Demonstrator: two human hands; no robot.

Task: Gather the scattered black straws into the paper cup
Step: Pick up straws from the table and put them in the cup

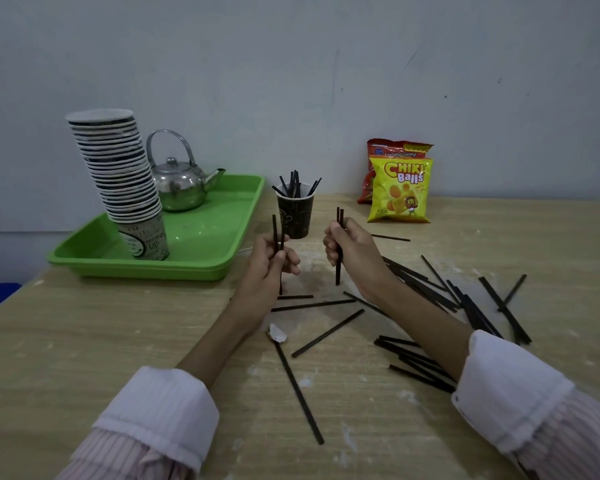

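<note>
A green tray (84,262) sits at the far left of the wooden table (84,341). It carries a tall, leaning stack of cups (118,174) and a metal kettle (177,188) whose spout points right.

Just right of the tray, the left hand (267,261) is raised above the table. Its fingers are curled round a left pair of straws (275,226) held nearly upright, the long axis vertical and the upper ends leaning slightly left. Whether the lower ends touch the table cannot be told.

Behind and between the hands stands the dark paper cup (295,216), upright, near the tray's right edge. The cup straws (293,183) inside it stand on end and fan out above the rim.

The right hand (350,247) grips a right pair of straws (339,216) in a closed fist. They are also upright, with the tops level with the cup's body and the bottoms pointing down at the table.

In front of the hands a few loose straws (312,304) lie nearly crosswise. One long straw (298,386) runs diagonally toward the near edge, with a white paper scrap (278,333) at its far end.

Further right, two snack bags (400,190) lean on the wall. A lone straw (390,238) lies flat just before them, pointing left to right. A scattered pile (426,289) of straws lies flat under and beyond the right forearm, most of them angled from far left to near right.
</note>
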